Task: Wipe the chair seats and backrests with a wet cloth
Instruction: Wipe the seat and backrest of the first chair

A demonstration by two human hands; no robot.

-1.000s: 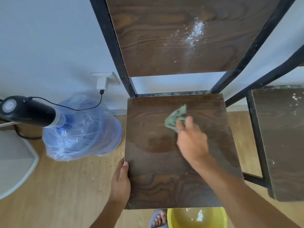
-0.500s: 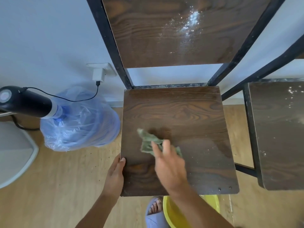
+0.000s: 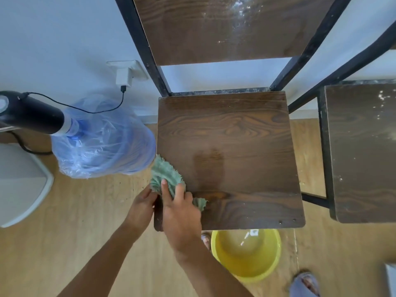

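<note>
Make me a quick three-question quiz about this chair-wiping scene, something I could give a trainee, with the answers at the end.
1. True or false: the green cloth lies at the seat's left edge, partly overhanging it.
2. Which hand presses on the cloth? A) right hand B) left hand C) neither
3. Fill in: white specks still show on the backrest and on the second chair's seat; the container on the floor below the seat's front edge is a ______ basin.

Key: 1 true; 2 A, while the left hand grips the seat's left front edge; 3 yellow.
</note>
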